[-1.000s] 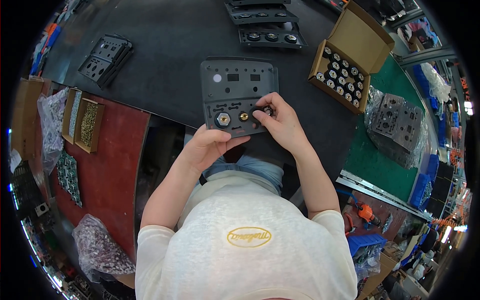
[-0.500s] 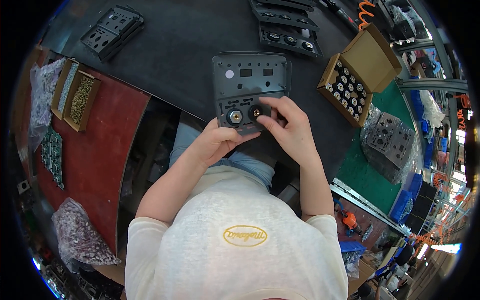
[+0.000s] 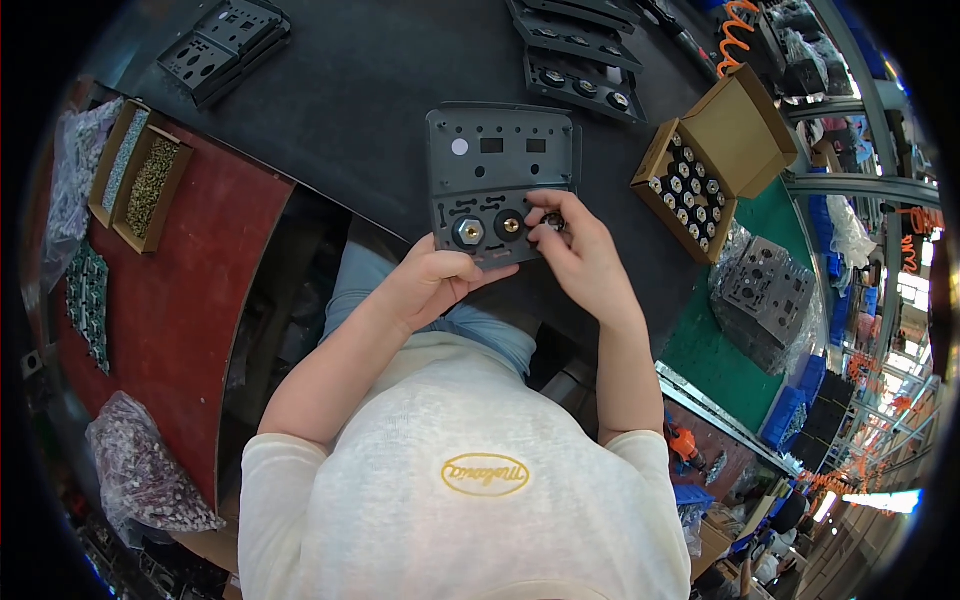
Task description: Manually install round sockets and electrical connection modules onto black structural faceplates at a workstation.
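A dark grey metal panel (image 3: 505,150), bent into two faces and pierced with round, square and slotted holes, is held over the table's near edge. My left hand (image 3: 432,283) is closed on its lower left edge, one finger stretched along underneath. On the lower face sits a black round fitting (image 3: 469,233) with a silver hex nut and brass centre. Beside it is a second black fitting (image 3: 511,225), its brass centre showing without a nut. My right hand (image 3: 580,250) pinches a small dark-and-silver round part (image 3: 552,221) at the panel's right side, partly hidden by the fingers.
An open cardboard box (image 3: 690,190) of black fittings with silver nuts stands at right. More panels (image 3: 580,75) with fittings are stacked at the back; bare panels (image 3: 225,45) lie far left. Boxes of small hardware (image 3: 150,190) rest on the red table, left. Bagged panels (image 3: 765,290) lie right.
My right fingers have moved right, off the second fitting, and a small round part now shows between them. My left hand still holds the panel in nearly the same place.
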Motion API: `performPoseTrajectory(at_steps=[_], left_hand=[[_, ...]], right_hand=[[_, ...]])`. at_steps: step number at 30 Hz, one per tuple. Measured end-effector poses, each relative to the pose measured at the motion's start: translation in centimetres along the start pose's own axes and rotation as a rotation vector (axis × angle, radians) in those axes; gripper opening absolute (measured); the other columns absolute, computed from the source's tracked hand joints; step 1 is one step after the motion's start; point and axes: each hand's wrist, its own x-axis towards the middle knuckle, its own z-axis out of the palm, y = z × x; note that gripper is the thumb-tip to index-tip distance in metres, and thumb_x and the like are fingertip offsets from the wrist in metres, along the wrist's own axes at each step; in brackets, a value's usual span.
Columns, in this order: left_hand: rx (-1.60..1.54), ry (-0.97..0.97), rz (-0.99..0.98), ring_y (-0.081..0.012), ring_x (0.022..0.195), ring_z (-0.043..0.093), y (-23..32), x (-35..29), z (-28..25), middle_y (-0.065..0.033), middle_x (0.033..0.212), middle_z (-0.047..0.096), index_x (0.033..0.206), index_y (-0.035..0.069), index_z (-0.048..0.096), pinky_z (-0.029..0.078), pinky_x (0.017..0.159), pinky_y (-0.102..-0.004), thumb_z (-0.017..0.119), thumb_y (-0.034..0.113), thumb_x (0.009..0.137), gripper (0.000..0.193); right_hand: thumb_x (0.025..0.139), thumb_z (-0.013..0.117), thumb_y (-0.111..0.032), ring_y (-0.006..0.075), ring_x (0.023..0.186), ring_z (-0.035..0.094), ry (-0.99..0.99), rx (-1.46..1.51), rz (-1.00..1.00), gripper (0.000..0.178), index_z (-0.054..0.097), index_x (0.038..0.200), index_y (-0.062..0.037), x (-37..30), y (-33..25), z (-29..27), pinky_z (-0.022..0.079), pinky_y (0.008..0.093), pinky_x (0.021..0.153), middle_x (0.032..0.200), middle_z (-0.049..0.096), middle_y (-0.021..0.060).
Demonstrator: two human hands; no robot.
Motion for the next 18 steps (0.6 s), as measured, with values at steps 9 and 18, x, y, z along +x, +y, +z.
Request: performPoseTrajectory(at_steps=[9,18], left_hand=[[-0.02,-0.028,0.005,-0.0254,0.115,0.054,0.1,0.2,0.4,-0.0146,0.119,0.054,0.121,-0.004,0.044,0.04,0.105,-0.0445,0.048,-0.008,0.071,0.051],[-0.043,-0.02,0.037,-0.0237,0.11,0.057,0.2,-0.1,0.2,-0.0125,0.117,0.053,0.12,-0.002,0.045,0.042,0.104,-0.0434,0.046,-0.008,0.072,0.048]], right_hand=[[0.082,0.052,0.01,0.0312,0.096,0.063,0.173,-0.511,-0.433,0.035,0.057,0.115,-0.0014,-0.6,0.1,2.7,0.052,0.0344,0.081,0.11,0.061,0.0184],[0.076,0.062,0.004,0.0316,0.104,0.058,0.132,-0.432,-0.432,0.031,0.06,0.106,-0.0001,-0.8,0.7,2.7,0.05,0.0369,0.084,0.112,0.059,0.0155]])
